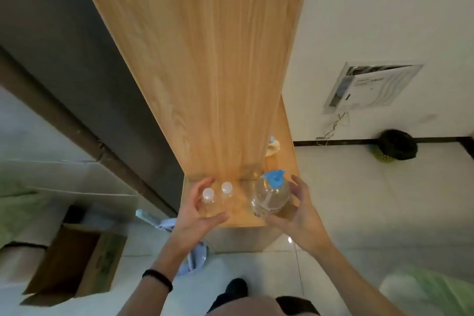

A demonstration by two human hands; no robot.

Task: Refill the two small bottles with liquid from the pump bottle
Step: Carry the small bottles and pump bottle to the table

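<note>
Left grip (pixel 197 210): spread wide, fingers and thumb cupped on either side of the left small bottle, not closed on it; cannot tell whether touching.
Right grip (pixel 298 209): spread, fingers fanned just beside the right side of the pump bottle, thumb at its near lower side; no firm hold visible.
Left small bottle (pixel 209 200): clear, white cap, upright near the left edge of the surface (pixel 241 213), between left thumb and fingers.
Right small bottle (pixel 227 190): clear, white cap, upright just beside the other, slightly nearer the back edge.
Pump bottle (pixel 272 197): large, clear, round, upright toward the near right corner; blue pump head (pixel 275 178) on top, tube visible inside.
Back right corner: cream bottle (pixel 272 149) with pale blue top, partly hidden by the tall wooden panel (pixel 205 59).
Left wrist: dark band (pixel 157 278).
Floor, left: open cardboard box (pixel 77 261).
Floor, right by wall: dark round object (pixel 397 147), blurred.
</note>
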